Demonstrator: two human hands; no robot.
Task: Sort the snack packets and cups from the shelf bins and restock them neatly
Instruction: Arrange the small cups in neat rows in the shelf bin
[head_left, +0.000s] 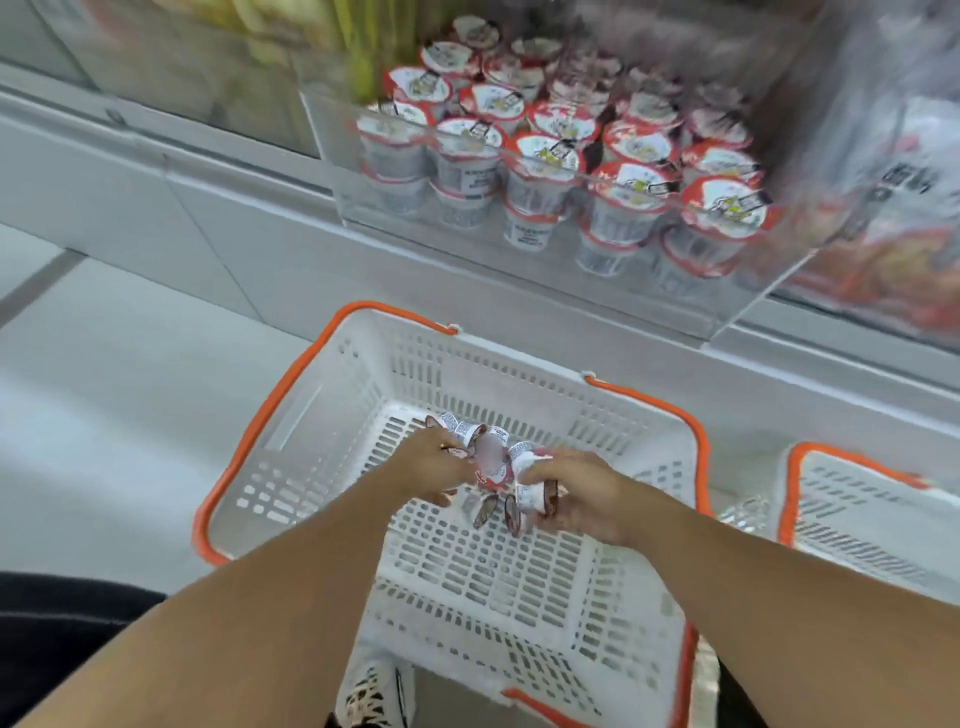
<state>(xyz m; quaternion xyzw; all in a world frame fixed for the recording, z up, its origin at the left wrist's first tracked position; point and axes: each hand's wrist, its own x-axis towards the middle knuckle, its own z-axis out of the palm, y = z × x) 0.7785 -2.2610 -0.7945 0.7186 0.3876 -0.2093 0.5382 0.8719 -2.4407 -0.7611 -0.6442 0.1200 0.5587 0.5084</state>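
From the head camera, printing on the small cups is showing as dark barcode-like text on white labels, too blurred to read; the same holds for the lids in the clear shelf bin. The left hand is curling its fingers round cups at the left of the cluster, and the right hand is gripping cups at the right, with a few more lying between and just below the fingers. All of this is happening inside the white basket with orange handles. The shelf bin above is holding many red-and-white lidded cups, stacked two high. A second basket is sitting just beside, at right.
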